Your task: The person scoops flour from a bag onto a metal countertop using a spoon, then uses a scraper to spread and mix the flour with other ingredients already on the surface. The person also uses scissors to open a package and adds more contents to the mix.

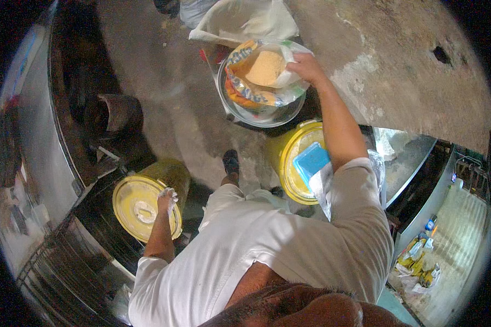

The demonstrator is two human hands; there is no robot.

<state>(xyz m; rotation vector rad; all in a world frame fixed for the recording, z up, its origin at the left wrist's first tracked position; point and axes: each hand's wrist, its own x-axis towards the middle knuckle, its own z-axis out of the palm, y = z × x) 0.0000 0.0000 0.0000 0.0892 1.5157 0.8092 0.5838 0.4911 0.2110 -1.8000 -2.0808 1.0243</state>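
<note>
My right hand [306,68] reaches far forward and grips the rim of an open printed plastic bag [240,87]. Inside the bag lies a pale yellow, crumbly or powdery mass [265,68]. The bag sits in a round metal basin [281,119]. My left hand [165,203] is low on the left, closed at the edge of a yellow lidded bucket [126,203]. White matter shows around its fingers; whether this is powder or a held scrap, I cannot make out.
A second yellow bucket [287,180] with a blue packet [312,161] on top stands near my right arm. Behind the basin lies a white cloth sack [245,22]. A worktop edge [409,174] is on the right, a dark metal rack [54,272] on the left.
</note>
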